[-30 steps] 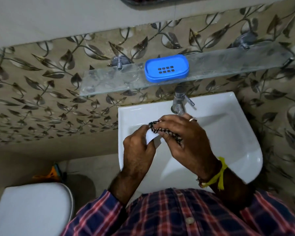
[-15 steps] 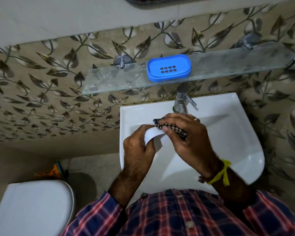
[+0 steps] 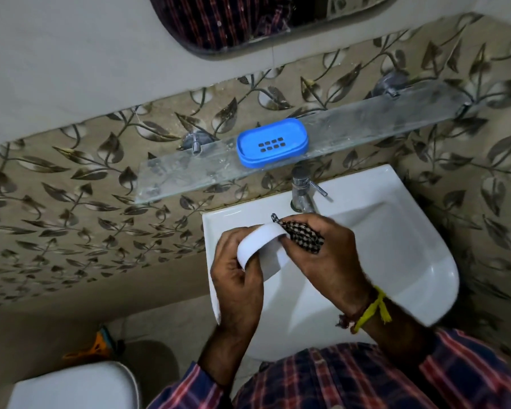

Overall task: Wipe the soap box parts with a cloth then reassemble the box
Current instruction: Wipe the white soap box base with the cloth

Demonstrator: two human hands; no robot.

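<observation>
The person holds a white soap box part (image 3: 255, 249) over the white basin (image 3: 407, 231); it is smooth, matte plastic, a curved shell with a rounded end and a plain wall, tilted so its hollow side faces down toward the basin; the left hand (image 3: 236, 287) grips its near left end, fingers curled under the rim and thumb on top; the right hand (image 3: 322, 255) is closed around a bunched cloth (image 3: 303, 234), a woven fabric in a fine black-and-white check, and presses it against the far right end of the white part, so cloth and plastic touch there; a frayed corner of the cloth pokes up just beyond the right fingers; a yellow thread with a loose tassel is tied around the right wrist; beyond both hands, well apart from them, the blue soap box part (image 3: 273, 142) lies flat on a cloudy glass shelf (image 3: 381, 119); it is a glossy rounded oblong tray with a raised lip and two rows of small rectangular drain slots in its middle; a chrome tap (image 3: 303, 190) stands between that shelf and the right hand, just past the knuckles; the wall behind carries beige tiles with a dark leaf-and-vine pattern.
</observation>
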